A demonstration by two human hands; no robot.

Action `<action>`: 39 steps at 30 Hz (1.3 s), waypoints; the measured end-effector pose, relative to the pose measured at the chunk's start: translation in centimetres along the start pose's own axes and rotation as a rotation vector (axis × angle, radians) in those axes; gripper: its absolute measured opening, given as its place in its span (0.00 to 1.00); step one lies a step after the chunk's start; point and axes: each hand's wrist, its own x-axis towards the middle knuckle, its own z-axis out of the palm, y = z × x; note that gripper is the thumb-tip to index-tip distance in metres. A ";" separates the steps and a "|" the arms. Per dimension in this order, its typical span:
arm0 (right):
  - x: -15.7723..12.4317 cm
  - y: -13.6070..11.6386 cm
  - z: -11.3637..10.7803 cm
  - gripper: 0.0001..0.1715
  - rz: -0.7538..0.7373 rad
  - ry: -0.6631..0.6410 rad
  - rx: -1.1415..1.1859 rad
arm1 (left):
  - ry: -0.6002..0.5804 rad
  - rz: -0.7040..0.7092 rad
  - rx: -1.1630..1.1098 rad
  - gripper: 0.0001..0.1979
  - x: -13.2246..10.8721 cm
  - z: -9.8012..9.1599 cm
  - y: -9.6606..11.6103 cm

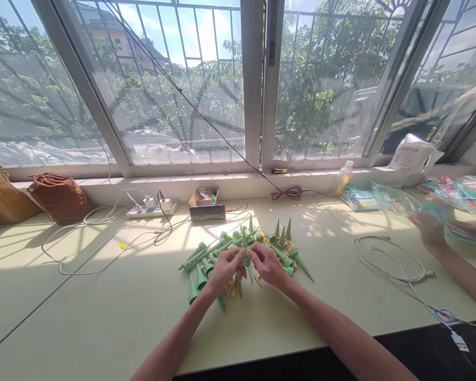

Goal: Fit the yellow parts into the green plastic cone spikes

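Note:
A heap of several green cone-shaped spikes (206, 254) and small yellow pieces (232, 288) lies on the pale green table (103, 312) in front of me. My left hand (225, 269) and my right hand (266, 264) meet over the heap. Both pinch one green spike (245, 247) that points up between the fingertips. A few spikes (282, 233) stand upright at the back of the heap.
A white cable (388, 262) coils to the right. Another person's hands (432, 230) handle plastic packets (456, 196) at the far right. A power strip (150, 209), a small cardboard box (204, 197), a brown bag (57, 197) and a bottle (343, 179) line the window sill side.

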 end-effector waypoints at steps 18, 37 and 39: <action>0.1 0.4 0.6 0.19 -0.088 0.015 -0.124 | -0.014 -0.226 -0.172 0.22 0.3 -1.1 -0.5; 0.0 1.0 1.0 0.23 -0.030 0.104 -0.081 | -0.163 -0.012 0.062 0.27 -0.1 -1.2 -0.2; 0.1 0.9 0.9 0.23 -0.013 0.106 -0.084 | -0.146 0.011 0.107 0.27 -0.1 -1.0 -0.4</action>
